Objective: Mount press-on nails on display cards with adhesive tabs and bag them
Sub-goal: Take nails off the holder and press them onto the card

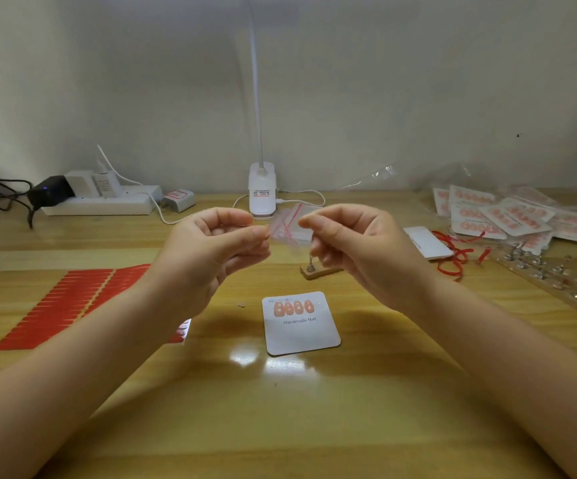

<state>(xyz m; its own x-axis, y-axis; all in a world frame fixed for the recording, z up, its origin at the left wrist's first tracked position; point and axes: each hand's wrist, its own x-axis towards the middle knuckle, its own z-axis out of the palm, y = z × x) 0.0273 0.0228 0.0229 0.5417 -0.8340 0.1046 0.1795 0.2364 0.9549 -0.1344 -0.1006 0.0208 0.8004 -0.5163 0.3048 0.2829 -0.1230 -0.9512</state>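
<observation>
My left hand [218, 243] and my right hand [352, 247] are raised over the table, fingertips almost touching. Each pinches thumb against forefinger on a small translucent piece [289, 238] between them; what it is cannot be made out. Below them a white display card [302, 335] printed "Handmade Nail" lies flat, with a row of several peach press-on nails [294, 307] along its top. A red sheet of adhesive tabs [62, 305] lies to the left, partly under my left forearm. Behind the hands lies a stack of clear zip bags [295, 214] with red lines.
A small wooden block with a metal nail stand [311, 269] sits under my right hand. Bagged finished cards [508, 216], blank cards [427, 242], red strips [453, 261] and a wooden board of nail stands [556, 278] fill the right. A clip lamp [262, 191] and power strip [100, 202] line the wall.
</observation>
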